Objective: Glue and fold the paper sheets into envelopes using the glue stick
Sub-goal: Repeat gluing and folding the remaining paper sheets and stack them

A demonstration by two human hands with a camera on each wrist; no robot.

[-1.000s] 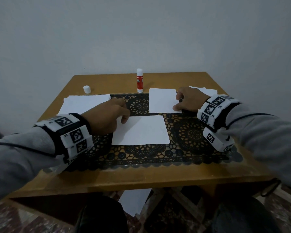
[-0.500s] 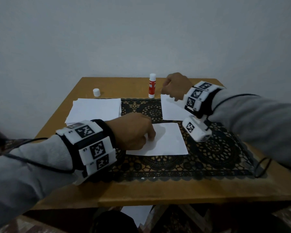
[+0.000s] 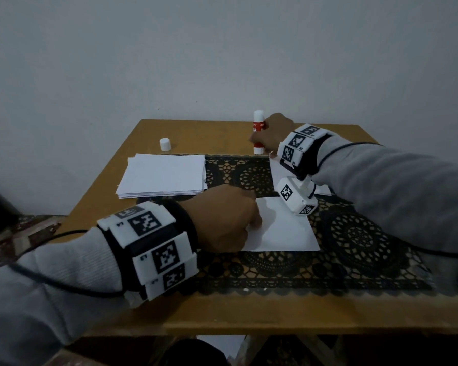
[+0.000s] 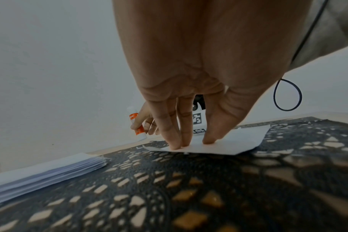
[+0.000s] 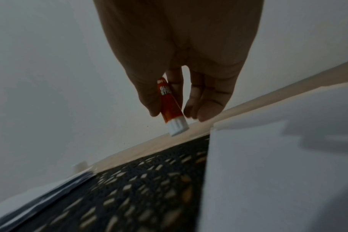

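The right hand has its fingers wrapped around the glue stick, upright near the far edge of the surface, with its loose white cap well apart to the left. The left hand presses straight fingers on a single sheet on the black lace mat. A paper stack lies at the far left, more sheets under the right wrist, leaving the mat's near right part free.

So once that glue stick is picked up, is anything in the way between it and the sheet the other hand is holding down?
Nothing visible blocks it. The right hand grips the glue stick at the table's far edge. Between it and the single sheet, pinned by the left hand, lies only flat lace mat. The paper stack sits off to the left.
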